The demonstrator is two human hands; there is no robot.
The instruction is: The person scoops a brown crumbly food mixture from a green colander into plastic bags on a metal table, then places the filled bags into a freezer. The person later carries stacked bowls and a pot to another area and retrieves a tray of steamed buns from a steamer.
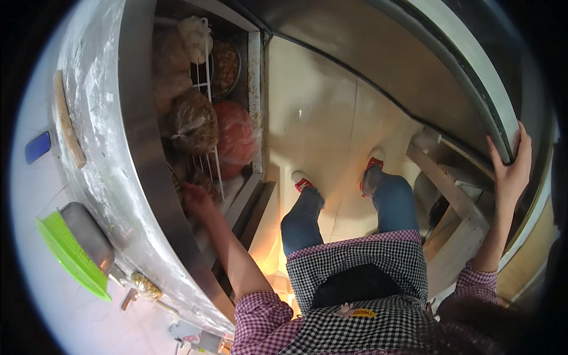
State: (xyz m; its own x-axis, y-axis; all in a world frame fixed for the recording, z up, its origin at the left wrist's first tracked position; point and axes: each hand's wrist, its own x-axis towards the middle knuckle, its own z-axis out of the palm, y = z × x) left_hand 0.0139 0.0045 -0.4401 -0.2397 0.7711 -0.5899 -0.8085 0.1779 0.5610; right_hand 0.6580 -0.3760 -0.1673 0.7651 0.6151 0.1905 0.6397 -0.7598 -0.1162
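My left hand (199,199) reaches into an under-counter refrigerator, beside filled plastic bags at the near end of a white wire shelf (208,84); its fingers are partly hidden in shadow, so whether it grips a bag cannot be told. My right hand (512,168) grips the edge of the open refrigerator door (475,66), thumb on one side and fingers on the other. On the shelf lies a knotted clear bag of dark food (195,122), with paler bags behind. Lower down are a red plastic bag (234,133) and a round bowl of brownish pieces (226,69).
A floury metal countertop (111,146) above the refrigerator holds a wooden rolling pin (69,122), a green plastic basket (66,253), a metal bowl (86,235) and a small filled bag (146,285). A metal frame (448,186) stands at right, near my legs on the tiled floor (310,115).
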